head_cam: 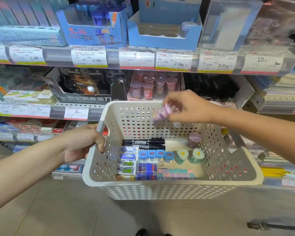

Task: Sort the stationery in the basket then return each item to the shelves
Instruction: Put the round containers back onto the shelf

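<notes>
1. A shop aisle: stationery shelves (58, 56) with price labels along their edges run across the background, above a pale tiled floor.
2. Far left, the person's left hand (83, 143) is clenched around the left handle of a cream perforated basket (160, 191), holding it up in front of the shelves.
3. Inside the basket the stationery lies sorted in rows. At the left are boxed erasers (127, 163), with two black markers (144, 142) lying sideways behind them.
4. Toward the middle sit small blue sharpeners (156, 155) and a row of pastel blocks (174, 174) near the front wall.
5. Right of those stand two green egg-topped sharpeners (189, 156), and behind them one small purple cup-shaped item (194, 138) lying tilted on the basket floor.
6. Above the basket's back rim, the right hand (189, 107) has its fingers (167, 102) pinched around a matching purple cup (160, 114), blurred by motion, held clear of the basket.
7. Directly behind it, on the middle shelf, is a pink tray of similar lidded cups (152, 86), probably where this one belongs.
8. The cup looks light, rigid and smooth-sided plastic, so it could slip. A pinch across its sides near the lid, as now, seems the soundest hold. Whether the lid is loose cannot be told.
</notes>
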